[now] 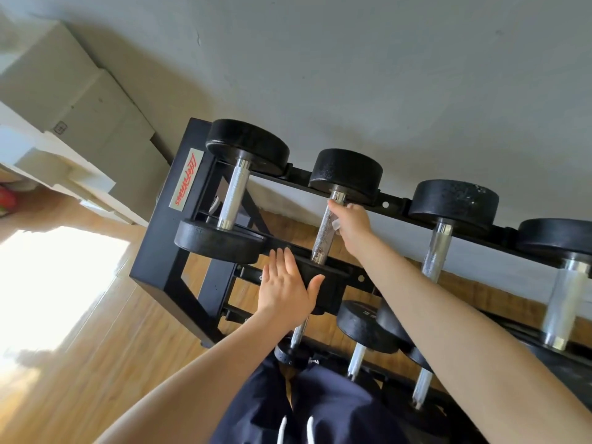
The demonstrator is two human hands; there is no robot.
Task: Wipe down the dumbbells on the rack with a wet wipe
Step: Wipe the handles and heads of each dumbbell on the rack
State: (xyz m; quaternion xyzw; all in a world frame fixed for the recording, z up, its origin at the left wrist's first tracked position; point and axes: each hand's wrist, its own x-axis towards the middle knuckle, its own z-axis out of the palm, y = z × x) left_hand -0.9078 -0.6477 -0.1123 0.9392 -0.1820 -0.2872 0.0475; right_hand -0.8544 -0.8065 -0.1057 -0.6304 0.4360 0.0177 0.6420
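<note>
A black dumbbell rack (160, 251) holds several black dumbbells with chrome handles on its top tier. My right hand (352, 227) grips a white wet wipe (337, 223) against the handle (325, 233) of the second dumbbell from the left, just below its far head (347, 169). My left hand (285, 288) lies flat, fingers straight, against that dumbbell's near head (323, 277). The leftmost dumbbell (232, 193) sits beside it, untouched.
More dumbbells (439, 248) continue rightward on the top tier, and smaller ones (365, 328) sit on the lower tier. A grey wall stands behind the rack. Wooden floor (96, 347) lies to the left, with cardboard boxes (96, 100) against the wall.
</note>
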